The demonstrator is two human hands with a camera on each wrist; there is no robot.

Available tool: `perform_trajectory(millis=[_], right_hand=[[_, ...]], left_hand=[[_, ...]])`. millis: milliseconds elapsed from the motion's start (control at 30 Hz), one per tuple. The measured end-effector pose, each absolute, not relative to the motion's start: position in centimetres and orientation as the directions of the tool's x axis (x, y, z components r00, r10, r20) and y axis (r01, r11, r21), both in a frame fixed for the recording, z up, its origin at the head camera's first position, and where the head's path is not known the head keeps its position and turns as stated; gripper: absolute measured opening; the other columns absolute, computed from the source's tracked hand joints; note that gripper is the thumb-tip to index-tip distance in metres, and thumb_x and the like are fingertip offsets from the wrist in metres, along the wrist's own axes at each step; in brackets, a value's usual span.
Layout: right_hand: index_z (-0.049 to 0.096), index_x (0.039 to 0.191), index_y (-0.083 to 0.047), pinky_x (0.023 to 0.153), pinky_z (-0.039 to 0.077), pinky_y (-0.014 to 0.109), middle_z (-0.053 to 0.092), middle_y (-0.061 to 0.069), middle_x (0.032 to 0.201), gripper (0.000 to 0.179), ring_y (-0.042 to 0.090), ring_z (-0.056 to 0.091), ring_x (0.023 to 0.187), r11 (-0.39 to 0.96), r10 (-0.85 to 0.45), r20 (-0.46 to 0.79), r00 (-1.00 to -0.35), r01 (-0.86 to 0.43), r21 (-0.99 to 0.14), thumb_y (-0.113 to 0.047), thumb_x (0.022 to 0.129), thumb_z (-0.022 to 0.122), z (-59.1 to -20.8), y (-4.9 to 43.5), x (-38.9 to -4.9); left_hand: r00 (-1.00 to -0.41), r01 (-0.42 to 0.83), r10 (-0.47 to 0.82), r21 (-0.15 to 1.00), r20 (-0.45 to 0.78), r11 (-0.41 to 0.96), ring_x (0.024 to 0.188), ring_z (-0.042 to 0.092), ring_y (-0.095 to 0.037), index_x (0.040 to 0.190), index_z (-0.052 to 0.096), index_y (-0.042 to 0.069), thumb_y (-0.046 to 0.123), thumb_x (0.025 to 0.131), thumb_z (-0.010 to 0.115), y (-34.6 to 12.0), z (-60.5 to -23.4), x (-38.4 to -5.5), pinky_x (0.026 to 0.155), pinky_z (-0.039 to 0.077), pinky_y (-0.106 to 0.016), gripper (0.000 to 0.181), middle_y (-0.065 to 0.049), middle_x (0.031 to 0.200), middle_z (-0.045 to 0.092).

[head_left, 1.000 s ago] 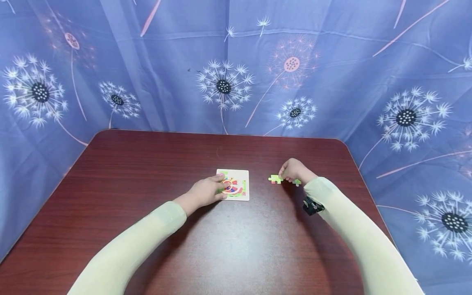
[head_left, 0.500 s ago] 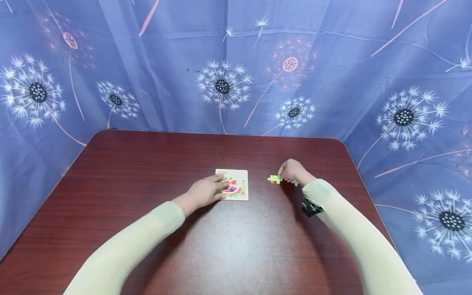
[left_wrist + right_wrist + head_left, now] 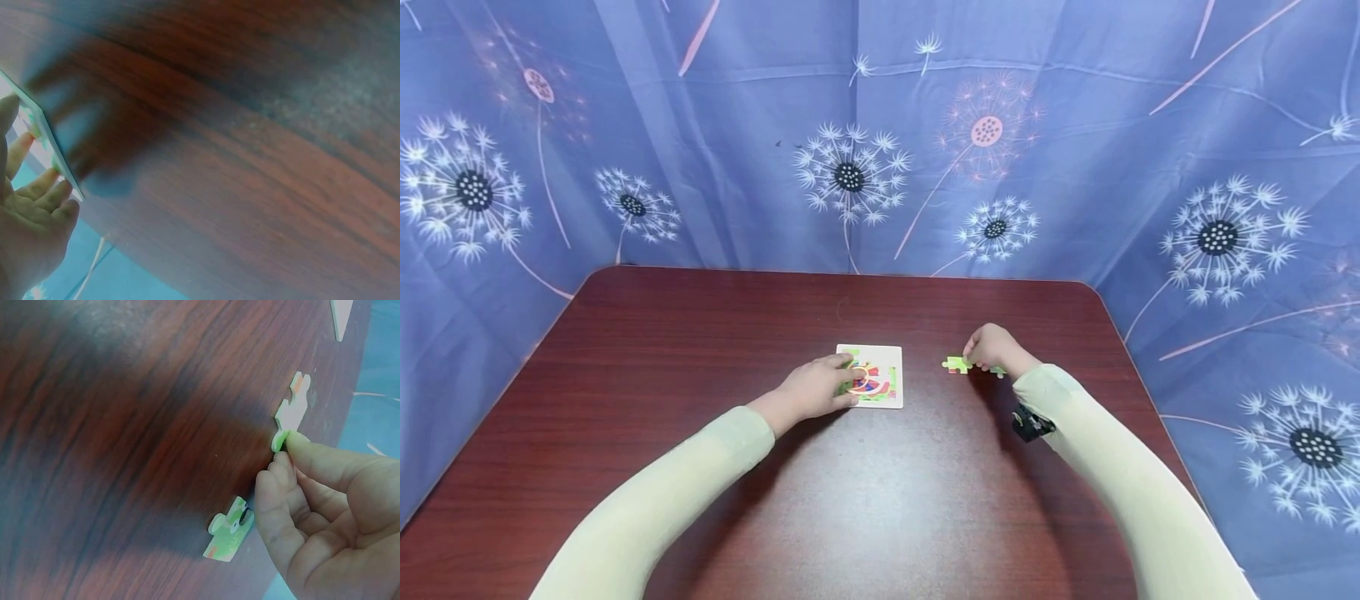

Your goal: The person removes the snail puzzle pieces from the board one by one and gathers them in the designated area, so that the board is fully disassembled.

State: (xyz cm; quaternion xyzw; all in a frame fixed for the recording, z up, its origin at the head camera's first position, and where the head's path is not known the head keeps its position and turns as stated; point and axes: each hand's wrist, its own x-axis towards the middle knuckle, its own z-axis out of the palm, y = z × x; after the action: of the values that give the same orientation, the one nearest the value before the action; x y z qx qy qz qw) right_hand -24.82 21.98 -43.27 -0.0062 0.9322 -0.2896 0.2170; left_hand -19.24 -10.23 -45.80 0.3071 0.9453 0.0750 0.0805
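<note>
My left hand (image 3: 811, 388) lies with fingers spread over the left part of a square jigsaw board (image 3: 891, 354), which has a white border and a colourful picture. In the left wrist view the board (image 3: 53, 140) shows edge-on beyond the fingertips. To its right, my right hand (image 3: 992, 346) pinches the near end of a light green jigsaw piece (image 3: 292, 412) between thumb and fingertips, low over the table. A second green jigsaw piece (image 3: 231, 532), with a dark eye-like mark, lies just beside the curled fingers; in the head view that hand partly covers it.
Both hands work over a dark red-brown wooden table (image 3: 880, 500) with rounded far corners. A blue curtain (image 3: 737, 167) with dandelion prints hangs behind and along the sides. A small black device (image 3: 1032, 422) is strapped to the right wrist.
The head view has shifted slightly, moving everything a little to the left. Both hands keep their places on the board and at the jigsaw piece.
</note>
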Motion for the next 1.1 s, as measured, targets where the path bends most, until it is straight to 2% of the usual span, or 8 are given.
perform_trajectory(millis=[200, 367, 567, 667, 733, 833, 967, 1100], right_hand=[[0.071, 0.101, 0.009, 0.068, 0.059, 0.026, 0.065, 0.005, 0.072, 0.017, 0.011, 0.061, 0.067, 0.85, -0.158, -0.434, -0.887, 0.102, -0.517, -0.004, 0.094, 0.064, -42.8, 22.2, -25.2], [0.072, 0.104, 0.008, 0.073, 0.061, 0.028, 0.067, 0.005, 0.076, 0.019, 0.012, 0.064, 0.07, 0.851, -0.17, -0.418, -0.893, 0.081, -0.52, -0.005, 0.095, 0.062, -42.1, 21.8, -25.3], [0.071, 0.107, 0.011, 0.069, 0.058, 0.021, 0.067, 0.003, 0.074, 0.023, 0.006, 0.059, 0.067, 0.771, -0.222, -0.355, -0.908, 0.059, -0.634, -0.007, 0.095, 0.063, -41.4, 20.0, -25.1], [0.07, 0.112, 0.013, 0.073, 0.059, 0.022, 0.065, 0.003, 0.074, 0.026, 0.005, 0.058, 0.068, 0.701, -0.241, -0.335, -0.911, 0.076, -0.709, -0.007, 0.096, 0.062, -41.3, 18.5, -25.0], [0.069, 0.114, 0.012, 0.078, 0.061, 0.026, 0.068, 0.005, 0.079, 0.027, 0.005, 0.06, 0.07, 0.654, -0.234, -0.331, -0.914, 0.104, -0.75, -0.008, 0.096, 0.062, -41.4, 17.4, -24.9], [0.069, 0.117, 0.011, 0.085, 0.063, 0.032, 0.074, 0.016, 0.091, 0.029, 0.009, 0.064, 0.075, 0.608, -0.225, -0.322, -0.92, 0.125, -0.784, -0.008, 0.097, 0.062, -41.5, 15.8, -24.6], [0.069, 0.119, 0.011, 0.088, 0.063, 0.035, 0.075, 0.024, 0.107, 0.029, 0.014, 0.068, 0.082, 0.58, -0.205, -0.329, -0.922, 0.157, -0.799, -0.008, 0.099, 0.06, -41.8, 14.0, -24.1], [0.068, 0.121, 0.011, 0.09, 0.062, 0.036, 0.074, 0.025, 0.112, 0.029, 0.015, 0.068, 0.083, 0.533, -0.189, -0.35, -0.917, 0.204, -0.821, -0.006, 0.099, 0.059, -42.1, 12.2, -23.7]], left_hand=[[-0.799, 0.562, 0.59, 0.201, -0.119, 0.802, 0.138, 0.056, -0.041, 0.141, 0.064, 0.018, 0.036, 0.095, 0.07, -10.2, -45.6, -19.2, 0.113, 0.049, -0.053, 0.049, -0.021, 0.153, 0.053], [-0.803, 0.556, 0.585, 0.205, -0.119, 0.805, 0.138, 0.056, -0.042, 0.139, 0.065, 0.017, 0.035, 0.094, 0.071, -10.1, -45.7, -19.2, 0.112, 0.049, -0.054, 0.049, -0.021, 0.152, 0.053], [-0.81, 0.538, 0.573, 0.226, -0.128, 0.812, 0.141, 0.053, -0.041, 0.141, 0.064, 0.017, 0.035, 0.093, 0.071, -10.2, -46.1, -19.2, 0.113, 0.048, -0.053, 0.051, -0.02, 0.154, 0.052], [-0.81, 0.547, 0.577, 0.223, -0.102, 0.807, 0.138, 0.056, -0.04, 0.14, 0.064, 0.017, 0.035, 0.094, 0.07, -10.2, -46.2, -19.0, 0.112, 0.049, -0.053, 0.05, -0.019, 0.152, 0.054], [-0.809, 0.555, 0.582, 0.217, -0.084, 0.803, 0.137, 0.057, -0.041, 0.14, 0.064, 0.016, 0.034, 0.095, 0.069, -10.3, -46.1, -18.8, 0.111, 0.05, -0.052, 0.049, -0.02, 0.151, 0.055], [-0.807, 0.561, 0.586, 0.215, -0.072, 0.799, 0.137, 0.058, -0.039, 0.141, 0.063, 0.015, 0.033, 0.096, 0.067, -10.5, -45.8, -18.3, 0.111, 0.05, -0.052, 0.048, -0.019, 0.151, 0.056], [-0.792, 0.583, 0.607, 0.213, -0.063, 0.784, 0.137, 0.058, -0.037, 0.141, 0.064, 0.014, 0.032, 0.098, 0.066, -10.8, -45.6, -17.5, 0.111, 0.05, -0.051, 0.046, -0.017, 0.151, 0.057], [-0.763, 0.626, 0.645, 0.199, -0.045, 0.754, 0.134, 0.061, -0.036, 0.137, 0.066, 0.012, 0.028, 0.098, 0.065, -11.0, -45.7, -17.1, 0.11, 0.051, -0.05, 0.043, -0.016, 0.147, 0.061]])
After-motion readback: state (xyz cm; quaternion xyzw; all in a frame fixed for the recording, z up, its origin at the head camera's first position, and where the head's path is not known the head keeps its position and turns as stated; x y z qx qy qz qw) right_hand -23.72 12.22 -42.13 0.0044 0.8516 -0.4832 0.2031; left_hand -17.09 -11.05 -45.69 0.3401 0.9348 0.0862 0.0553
